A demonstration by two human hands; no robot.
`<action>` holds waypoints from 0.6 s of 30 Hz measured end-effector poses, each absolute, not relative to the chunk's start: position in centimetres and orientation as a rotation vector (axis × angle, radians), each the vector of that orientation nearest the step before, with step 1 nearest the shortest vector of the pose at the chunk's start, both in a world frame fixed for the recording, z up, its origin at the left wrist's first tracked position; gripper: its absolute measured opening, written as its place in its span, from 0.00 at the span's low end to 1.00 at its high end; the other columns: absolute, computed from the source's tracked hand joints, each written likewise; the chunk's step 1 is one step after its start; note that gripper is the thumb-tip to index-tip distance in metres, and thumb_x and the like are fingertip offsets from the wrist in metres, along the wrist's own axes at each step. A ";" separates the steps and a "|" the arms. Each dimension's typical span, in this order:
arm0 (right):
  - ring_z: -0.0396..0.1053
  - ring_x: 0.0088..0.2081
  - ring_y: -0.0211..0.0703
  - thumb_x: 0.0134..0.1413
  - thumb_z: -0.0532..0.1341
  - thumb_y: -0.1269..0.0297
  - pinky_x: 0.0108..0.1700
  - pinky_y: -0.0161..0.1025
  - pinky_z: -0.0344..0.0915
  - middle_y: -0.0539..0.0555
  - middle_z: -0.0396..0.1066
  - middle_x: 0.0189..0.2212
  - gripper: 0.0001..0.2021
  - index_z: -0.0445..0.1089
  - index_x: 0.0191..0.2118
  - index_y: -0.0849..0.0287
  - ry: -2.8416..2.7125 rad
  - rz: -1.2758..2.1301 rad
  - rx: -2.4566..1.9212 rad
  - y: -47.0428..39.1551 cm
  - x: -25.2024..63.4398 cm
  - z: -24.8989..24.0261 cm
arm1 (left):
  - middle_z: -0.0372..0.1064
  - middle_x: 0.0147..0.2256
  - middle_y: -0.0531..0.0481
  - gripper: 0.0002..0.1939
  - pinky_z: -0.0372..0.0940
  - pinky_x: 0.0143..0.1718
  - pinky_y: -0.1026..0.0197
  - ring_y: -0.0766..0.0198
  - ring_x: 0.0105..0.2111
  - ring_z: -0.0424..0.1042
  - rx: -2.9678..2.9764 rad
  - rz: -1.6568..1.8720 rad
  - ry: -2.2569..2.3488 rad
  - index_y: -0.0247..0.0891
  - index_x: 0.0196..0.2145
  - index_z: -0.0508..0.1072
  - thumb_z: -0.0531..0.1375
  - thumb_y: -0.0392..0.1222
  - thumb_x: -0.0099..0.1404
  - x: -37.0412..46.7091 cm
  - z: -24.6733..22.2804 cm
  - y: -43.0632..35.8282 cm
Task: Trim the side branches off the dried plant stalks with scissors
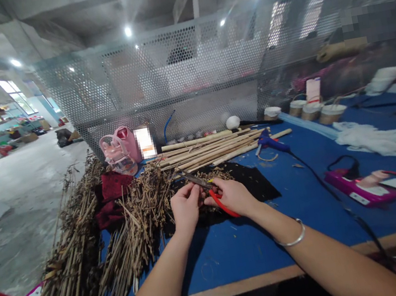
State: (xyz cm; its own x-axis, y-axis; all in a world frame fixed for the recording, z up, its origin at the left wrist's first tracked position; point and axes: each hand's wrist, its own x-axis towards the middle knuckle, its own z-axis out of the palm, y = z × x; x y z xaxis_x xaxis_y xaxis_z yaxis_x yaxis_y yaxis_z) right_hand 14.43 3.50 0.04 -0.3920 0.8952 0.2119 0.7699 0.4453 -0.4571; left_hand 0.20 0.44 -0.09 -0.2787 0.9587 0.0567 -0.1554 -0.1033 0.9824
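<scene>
My right hand [232,196] is wrapped round the red handles of a pair of scissors [223,206], whose dark blades point up and to the left. Close beside it, my left hand [185,205] is closed in a pinch near the blades; whatever sits between its fingertips is too small to make out. Below and behind both hands lies a black cloth [257,181] strewn with dried plant bits. A heap of dried brown stems with seed heads [142,203] lies just left of my left hand.
Pale sticks [199,155] lie behind the hands. A blue glue gun [271,142], its cord and a magenta power strip [362,188] are on the right. A longer stem bundle [67,273] covers the left edge. Perforated metal panels [177,75] stand at the back.
</scene>
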 end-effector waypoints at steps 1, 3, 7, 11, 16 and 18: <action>0.66 0.27 0.40 0.44 0.59 0.47 0.27 0.33 0.53 0.49 0.67 0.25 0.17 0.60 0.31 0.56 -2.283 0.373 -1.389 3.5 14.5 0.0 | 0.71 0.24 0.50 0.12 0.62 0.21 0.68 0.67 0.23 0.68 1.000 1.545 1.249 0.34 0.29 0.75 0.60 0.44 0.51 0.2 -0.1 0.4; 0.66 0.29 0.41 0.43 0.60 0.48 0.27 0.33 0.53 0.50 0.68 0.28 0.18 0.60 0.33 0.56 -2.291 0.333 -1.361 3.5 14.5 -0.1 | 0.69 0.22 0.51 0.11 0.61 0.20 0.69 0.68 0.21 0.67 1.042 1.543 1.285 0.33 0.28 0.75 0.60 0.44 0.51 0.1 0.0 0.4; 0.65 0.29 0.40 0.44 0.60 0.48 0.27 0.33 0.53 0.51 0.67 0.30 0.18 0.60 0.34 0.56 -2.300 0.345 -1.351 3.5 14.5 -0.2 | 0.67 0.19 0.53 0.12 0.59 0.19 0.70 0.70 0.19 0.64 1.158 1.534 1.348 0.33 0.27 0.76 0.59 0.45 0.53 -0.2 0.1 0.2; 0.66 0.28 0.39 0.46 0.59 0.50 0.27 0.33 0.53 0.50 0.68 0.27 0.15 0.61 0.33 0.56 -2.265 0.419 -1.363 3.6 14.6 -0.1 | 0.69 0.22 0.51 0.13 0.61 0.20 0.69 0.68 0.22 0.66 1.137 1.537 1.312 0.34 0.30 0.76 0.59 0.46 0.53 -0.1 0.0 0.2; 0.66 0.27 0.38 0.46 0.59 0.53 0.27 0.32 0.54 0.49 0.68 0.25 0.13 0.62 0.34 0.56 -2.204 0.518 -1.363 3.8 14.8 0.0 | 0.72 0.26 0.48 0.16 0.60 0.19 0.69 0.69 0.20 0.65 1.069 1.438 1.291 0.34 0.34 0.76 0.61 0.47 0.51 0.1 -0.1 0.3; 0.66 0.28 0.38 0.45 0.60 0.53 0.28 0.32 0.55 0.50 0.69 0.27 0.14 0.62 0.34 0.56 -2.194 0.506 -1.346 3.8 14.8 -0.1 | 0.72 0.25 0.49 0.16 0.58 0.18 0.69 0.71 0.18 0.63 1.094 1.422 1.290 0.33 0.33 0.76 0.61 0.47 0.51 0.2 -0.2 0.3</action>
State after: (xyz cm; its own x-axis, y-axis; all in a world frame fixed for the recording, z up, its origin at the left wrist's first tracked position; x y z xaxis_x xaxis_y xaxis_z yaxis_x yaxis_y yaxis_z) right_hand 14.79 3.82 -0.10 -0.3767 0.8974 0.2297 0.7060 0.4387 -0.5559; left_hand 0.18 0.30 -0.20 -0.2054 0.9779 0.0403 -0.0548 -0.0526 0.9971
